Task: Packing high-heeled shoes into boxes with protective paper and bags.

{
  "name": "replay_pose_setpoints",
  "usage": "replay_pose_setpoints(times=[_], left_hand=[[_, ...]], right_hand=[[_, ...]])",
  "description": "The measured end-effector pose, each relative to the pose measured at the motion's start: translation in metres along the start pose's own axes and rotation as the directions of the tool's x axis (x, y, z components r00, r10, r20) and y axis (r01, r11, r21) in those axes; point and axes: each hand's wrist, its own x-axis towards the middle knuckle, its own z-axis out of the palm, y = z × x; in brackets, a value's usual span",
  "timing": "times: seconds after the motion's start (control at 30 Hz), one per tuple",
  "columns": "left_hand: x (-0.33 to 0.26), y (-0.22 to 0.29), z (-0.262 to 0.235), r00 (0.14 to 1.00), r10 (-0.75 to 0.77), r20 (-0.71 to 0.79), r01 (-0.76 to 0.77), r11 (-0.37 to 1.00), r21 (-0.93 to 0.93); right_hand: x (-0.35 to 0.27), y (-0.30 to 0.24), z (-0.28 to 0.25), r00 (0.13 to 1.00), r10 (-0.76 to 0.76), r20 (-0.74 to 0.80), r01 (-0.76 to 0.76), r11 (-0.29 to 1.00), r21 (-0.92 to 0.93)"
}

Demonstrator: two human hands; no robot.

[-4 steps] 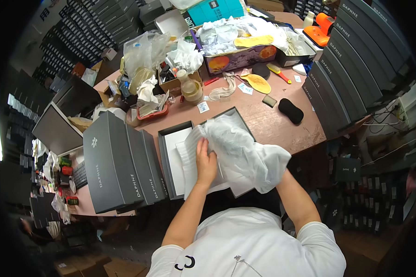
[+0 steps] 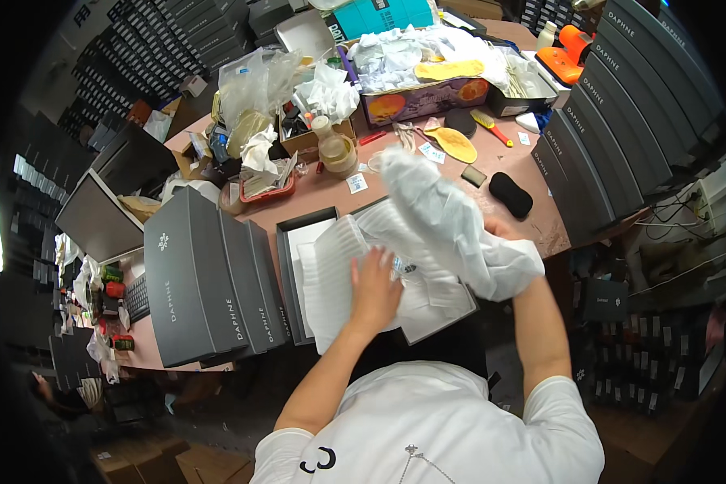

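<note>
A long bundle in thin white wrapping [image 2: 452, 210], with something darker showing faintly through, is held up over the open grey box. My right hand [image 2: 504, 229] grips it from the right side, with most of its fingers hidden behind the wrapping. My left hand [image 2: 377, 286] lies with fingers apart over the ribbed white packing sheet [image 2: 327, 270] and holds nothing. That sheet spreads over the open grey shoe box [image 2: 286, 270] and its neighbouring half. Between the folds beside my left fingertips a small dark and blue mark shows.
Grey shoe boxes [image 2: 189, 274] stand at the left, and a tall stack [image 2: 637, 113] rises at the right. Behind are a bottle [image 2: 336, 153], a purple box of paper [image 2: 423, 103], yellow insoles [image 2: 453, 145], a brush [image 2: 492, 127] and a black pad [image 2: 511, 195].
The wrapped bundle has risen and moved right with my right hand, uncovering packing sheet in the box. My left hand has slid right and slightly down, fingers now more spread.
</note>
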Motion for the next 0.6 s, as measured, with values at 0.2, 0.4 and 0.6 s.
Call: replay_pose_setpoints(times=[0.2, 0.4, 0.6], left_hand=[[-0.017, 0.025, 0.028, 0.904, 0.143, 0.403, -0.257, 0.935, 0.243], [0.001, -0.033, -0.004, 0.842, 0.082, 0.533, -0.233, 0.947, 0.222], [0.007, -0.026, 0.010, 0.988, 0.151, 0.034, -0.152, 0.988, 0.030]], right_hand=[[0.075, -0.026, -0.044, 0.988, -0.142, -0.064, -0.117, -0.405, -0.907], [0.062, 0.053, 0.038, 0.839, -0.450, 0.306, 0.124, -0.388, -0.913], [0.075, 0.095, 0.019, 0.682, -0.683, 0.261, 0.202, -0.168, -0.965]])
